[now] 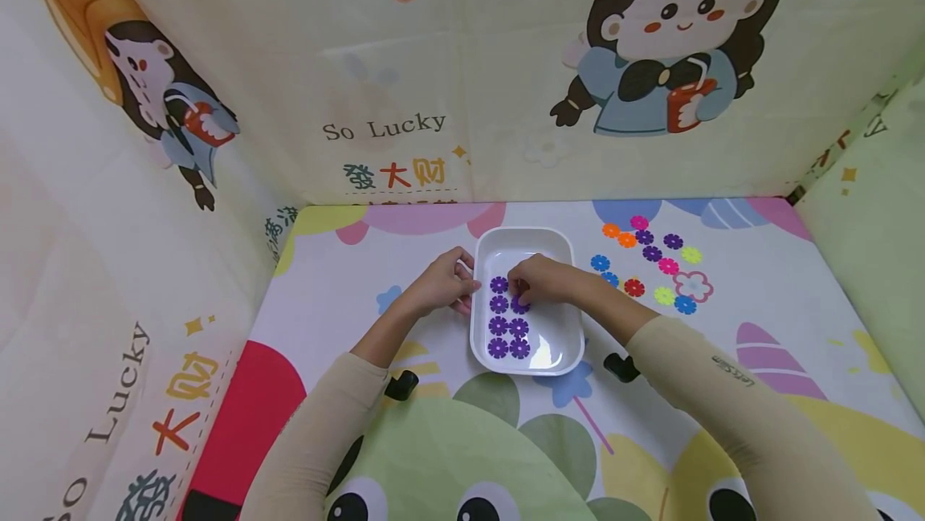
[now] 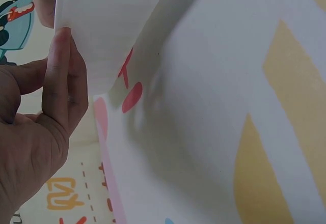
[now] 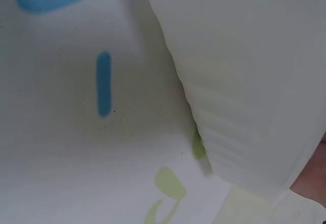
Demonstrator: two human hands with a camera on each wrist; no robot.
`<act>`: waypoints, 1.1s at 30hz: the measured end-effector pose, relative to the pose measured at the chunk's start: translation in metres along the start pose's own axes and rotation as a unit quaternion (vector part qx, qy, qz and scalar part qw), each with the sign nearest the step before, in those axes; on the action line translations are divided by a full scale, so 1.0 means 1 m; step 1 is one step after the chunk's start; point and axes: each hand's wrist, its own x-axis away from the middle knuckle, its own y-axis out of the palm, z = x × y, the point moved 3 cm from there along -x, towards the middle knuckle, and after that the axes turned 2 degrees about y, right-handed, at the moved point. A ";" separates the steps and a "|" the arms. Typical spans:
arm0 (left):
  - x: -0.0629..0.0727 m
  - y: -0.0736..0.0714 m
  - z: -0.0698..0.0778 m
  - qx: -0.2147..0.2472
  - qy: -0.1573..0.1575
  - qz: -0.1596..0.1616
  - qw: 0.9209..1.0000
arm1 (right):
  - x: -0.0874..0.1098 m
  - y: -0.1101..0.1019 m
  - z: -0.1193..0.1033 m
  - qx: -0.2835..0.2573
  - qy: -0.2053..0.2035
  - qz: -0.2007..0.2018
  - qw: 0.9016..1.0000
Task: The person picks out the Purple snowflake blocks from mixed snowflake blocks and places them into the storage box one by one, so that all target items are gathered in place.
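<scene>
A white tray (image 1: 556, 340) stands on the patterned tabletop, with several purple flower-shaped pieces (image 1: 498, 326) laid in two columns along its left half. My left hand (image 1: 448, 282) holds the tray's left rim; in the left wrist view its fingers (image 2: 60, 76) lie against the outer wall. Reaching over the right side, my right hand (image 1: 543, 278) has its curled fingertips down at a purple flower piece (image 1: 521, 308) in the upper part of the right column. The fingers partly cover that piece. Only the tray's outside (image 3: 244, 81) and a bit of the hand show in the right wrist view.
Right of the tray lie loose flower pieces in orange (image 1: 611, 230), pink (image 1: 668, 266), purple (image 1: 673, 242), blue (image 1: 686, 304), yellow (image 1: 691, 255) and red (image 1: 633, 287). A pink-outlined flower (image 1: 694, 286) is among them. Printed cloth walls (image 1: 506, 160) enclose the table's back and sides.
</scene>
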 end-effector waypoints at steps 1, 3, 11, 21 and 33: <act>0.000 0.000 0.000 0.000 0.000 0.000 1.000 | -0.001 0.000 0.000 0.001 -0.001 0.000 1.000; 0.001 0.000 0.000 0.000 0.002 0.000 1.000 | -0.002 0.001 0.000 0.006 -0.003 0.002 1.000; 0.002 0.000 0.001 -0.003 0.002 0.001 1.000 | -0.005 0.005 0.002 -0.002 0.015 0.001 1.000; 0.001 0.000 0.000 -0.003 0.004 0.003 1.000 | -0.005 0.006 0.003 -0.007 0.013 0.005 1.000; 0.001 0.000 0.000 -0.002 0.004 0.001 1.000 | -0.007 0.006 0.004 0.002 0.013 -0.004 1.000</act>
